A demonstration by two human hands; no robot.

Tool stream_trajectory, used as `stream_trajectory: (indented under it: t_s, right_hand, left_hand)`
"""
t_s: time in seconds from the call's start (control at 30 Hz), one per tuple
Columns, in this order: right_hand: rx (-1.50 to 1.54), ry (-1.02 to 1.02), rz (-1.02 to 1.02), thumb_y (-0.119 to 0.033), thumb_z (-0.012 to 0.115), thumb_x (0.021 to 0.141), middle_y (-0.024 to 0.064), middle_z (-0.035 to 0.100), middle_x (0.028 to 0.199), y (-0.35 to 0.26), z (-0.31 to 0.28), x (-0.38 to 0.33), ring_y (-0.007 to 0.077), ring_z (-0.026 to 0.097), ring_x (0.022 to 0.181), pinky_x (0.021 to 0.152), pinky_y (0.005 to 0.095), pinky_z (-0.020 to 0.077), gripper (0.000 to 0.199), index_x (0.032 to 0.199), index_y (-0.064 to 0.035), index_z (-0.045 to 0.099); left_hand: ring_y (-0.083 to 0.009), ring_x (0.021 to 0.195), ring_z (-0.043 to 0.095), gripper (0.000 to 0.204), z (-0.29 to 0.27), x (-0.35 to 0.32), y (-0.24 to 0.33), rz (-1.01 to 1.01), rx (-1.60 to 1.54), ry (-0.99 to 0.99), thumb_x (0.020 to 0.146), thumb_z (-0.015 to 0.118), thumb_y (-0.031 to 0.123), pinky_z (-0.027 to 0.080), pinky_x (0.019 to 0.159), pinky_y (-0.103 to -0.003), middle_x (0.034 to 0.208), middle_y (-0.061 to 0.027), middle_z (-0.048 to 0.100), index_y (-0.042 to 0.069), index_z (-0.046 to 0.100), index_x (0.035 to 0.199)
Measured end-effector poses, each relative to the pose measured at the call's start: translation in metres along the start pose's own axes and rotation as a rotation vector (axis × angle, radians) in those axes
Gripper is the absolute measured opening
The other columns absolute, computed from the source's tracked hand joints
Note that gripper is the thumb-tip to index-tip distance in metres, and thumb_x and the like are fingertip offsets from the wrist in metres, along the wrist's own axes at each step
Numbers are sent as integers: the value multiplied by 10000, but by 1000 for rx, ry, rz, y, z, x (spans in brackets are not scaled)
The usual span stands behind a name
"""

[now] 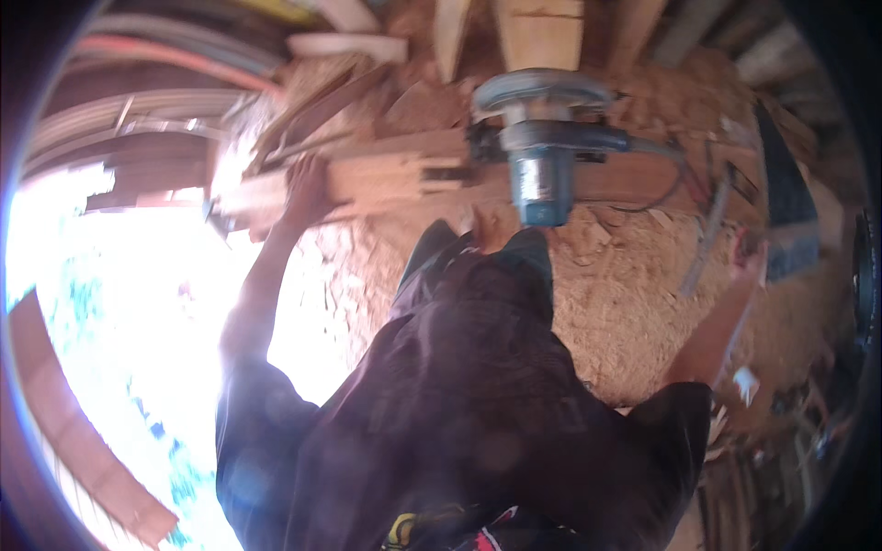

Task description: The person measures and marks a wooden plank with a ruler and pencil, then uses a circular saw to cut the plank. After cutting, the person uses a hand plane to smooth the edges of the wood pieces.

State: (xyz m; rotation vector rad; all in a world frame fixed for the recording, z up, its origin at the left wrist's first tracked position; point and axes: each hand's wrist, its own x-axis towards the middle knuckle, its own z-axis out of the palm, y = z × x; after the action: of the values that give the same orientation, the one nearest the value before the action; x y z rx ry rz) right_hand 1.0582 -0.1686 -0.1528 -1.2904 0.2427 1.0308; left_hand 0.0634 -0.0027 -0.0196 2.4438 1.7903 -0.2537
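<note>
My left hand [308,190] lies over a squared wooden beam [378,179], its fingers on the top near the beam's left part. A notch shows at the beam's right end. Out to the right, my right hand [749,257] is closed at the wide end of a dark handsaw [785,184], whose blade tapers away from me. The handle is mostly hidden by the fingers. Between the hands, a blue power tool [542,174] with a round grey guard rests on the timber, apart from both.
A cable [666,151] runs right from the power tool. Near it lies a thin curved strip [709,234]. Wood shavings [611,303] cover the ground. Several planks [542,37] lie at the far side, and bright light washes out the left.
</note>
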Motion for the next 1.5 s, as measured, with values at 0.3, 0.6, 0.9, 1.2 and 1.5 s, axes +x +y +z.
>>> stream_trajectory:
  t_s: [0.3, 0.6, 0.9, 1.2, 1.5]
  right_hand:
    - [-242, 43, -408, -382, 544, 1137, -21, 561, 857, -27, 13, -2, 117, 562, 719, 571, 263, 412, 224, 1087, -166, 569]
    - [127, -179, -734, -326, 638, 1101, -34, 550, 827, 84, 147, -354, 89, 521, 710, 596, 253, 417, 222, 1061, -109, 619]
    - [-498, -67, -475, -382, 640, 1103, -23, 592, 670, 289, 302, -571, 67, 525, 514, 447, 267, 398, 276, 973, -139, 649]
    - [-647, -614, -15, -307, 605, 1118, 18, 606, 671, 481, 358, -593, 89, 569, 534, 506, 304, 452, 314, 1085, 4, 636]
    - [-614, -588, -104, -300, 601, 1122, 29, 575, 631, 500, 384, -557, 99, 522, 471, 465, 314, 412, 320, 1045, 10, 623]
  left_hand:
    - [-370, 1311, 530, 957, -27, -28, 18, -13, -76, 30, 593, 1032, 346, 386, 1131, -536, 1289, -127, 581, 112, 506, 1358]
    - [-381, 1401, 489, 1000, -24, -22, 9, 36, -126, 8, 634, 1012, 404, 311, 1172, -550, 1385, -151, 569, 131, 483, 1437]
    - [-323, 1421, 567, 686, -15, 1, -126, 171, -972, -141, 1096, 561, 529, 403, 1211, -488, 1481, -190, 637, 23, 519, 1558]
    - [-292, 1298, 641, 729, -6, -2, -205, 17, -985, -186, 1112, 514, 569, 466, 1159, -428, 1363, -213, 686, -82, 617, 1423]
    - [-242, 1294, 631, 564, 26, -6, -197, 48, -1155, -55, 982, 833, 219, 495, 1119, -366, 1389, -188, 664, -63, 610, 1416]
